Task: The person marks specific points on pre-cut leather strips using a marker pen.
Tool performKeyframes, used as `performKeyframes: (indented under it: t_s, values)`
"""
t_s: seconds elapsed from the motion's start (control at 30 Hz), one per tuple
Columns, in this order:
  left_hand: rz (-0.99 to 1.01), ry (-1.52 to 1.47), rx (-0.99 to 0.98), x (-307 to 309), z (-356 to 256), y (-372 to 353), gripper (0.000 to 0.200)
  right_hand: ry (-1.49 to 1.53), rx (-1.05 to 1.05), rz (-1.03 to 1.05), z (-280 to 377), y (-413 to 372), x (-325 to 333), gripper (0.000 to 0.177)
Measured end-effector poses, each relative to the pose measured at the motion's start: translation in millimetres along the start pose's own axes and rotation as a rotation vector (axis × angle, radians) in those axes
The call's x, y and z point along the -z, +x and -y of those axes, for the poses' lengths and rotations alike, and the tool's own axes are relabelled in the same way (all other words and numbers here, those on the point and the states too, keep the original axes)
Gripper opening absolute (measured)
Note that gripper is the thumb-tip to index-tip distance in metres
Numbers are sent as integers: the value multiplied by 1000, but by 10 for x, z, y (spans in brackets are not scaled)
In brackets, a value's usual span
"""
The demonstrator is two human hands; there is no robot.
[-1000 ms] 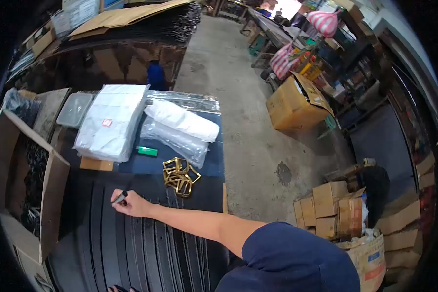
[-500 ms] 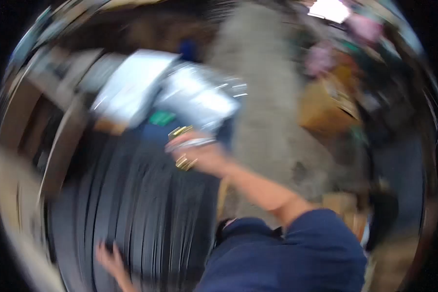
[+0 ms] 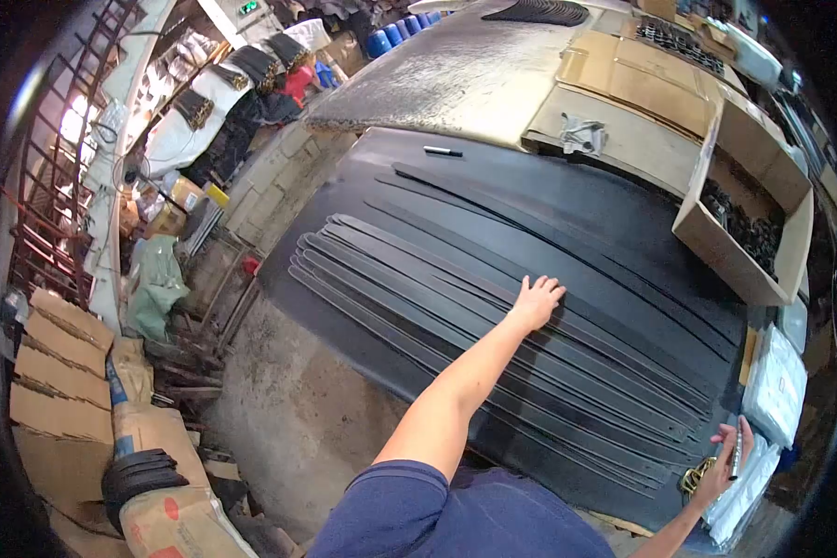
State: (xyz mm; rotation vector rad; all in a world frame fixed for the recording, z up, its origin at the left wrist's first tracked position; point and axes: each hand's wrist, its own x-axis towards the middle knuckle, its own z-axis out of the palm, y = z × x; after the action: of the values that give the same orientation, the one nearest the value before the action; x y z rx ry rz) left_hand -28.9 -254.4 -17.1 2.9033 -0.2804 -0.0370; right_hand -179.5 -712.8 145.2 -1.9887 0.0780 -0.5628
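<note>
Long black strips (image 3: 418,288) with rounded ends lie side by side on a black-topped table (image 3: 344,177). My left hand (image 3: 538,304) lies on the strips near their middle, palm down and fingers apart. At the strips' right end, my right hand (image 3: 716,472) is closed round a slim silver-and-black pen (image 3: 737,451) that points up. A gold-coloured looped piece (image 3: 696,476) shows at the same hand; its kind and whether it is gripped cannot be made out. A black-and-white marker (image 3: 443,151) lies at the table's far side.
An open cardboard box (image 3: 707,219) with dark small parts stands at the right edge. Plastic-wrapped white packs (image 3: 776,386) lie near my right hand. Beyond is another table (image 3: 437,79). Stacked cardboard (image 3: 60,372) and a brown sack (image 3: 172,507) stand on the left.
The view has swung round and is sharper now. My left hand, earlier blurred over the strips, now rests on them; my right hand still has the silver and gold-coloured items at it.
</note>
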Motion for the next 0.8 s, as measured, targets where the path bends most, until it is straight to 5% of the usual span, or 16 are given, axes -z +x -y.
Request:
performKeyframes:
  t_s: [0.17,0.37,0.57,0.67,0.8]
  values:
    - [-104,-51,-1,152,487,-24,41,-37,25,176,579,-282,-601,26]
    - [-94,-285,-284,24,604,68,26,-154,28,142,675,-612,-856,26]
    - [-386,-297,-153,254,1388,333,25,-270,-15,145,890,-692,-1099,26]
    - [-503,-150,4,508,2179,735,43,-370,-11,151,889,-769,-1040,27]
    - [-135,7,100,768,2958,1165,81,-590,22,176,1371,-777,-1238,22]
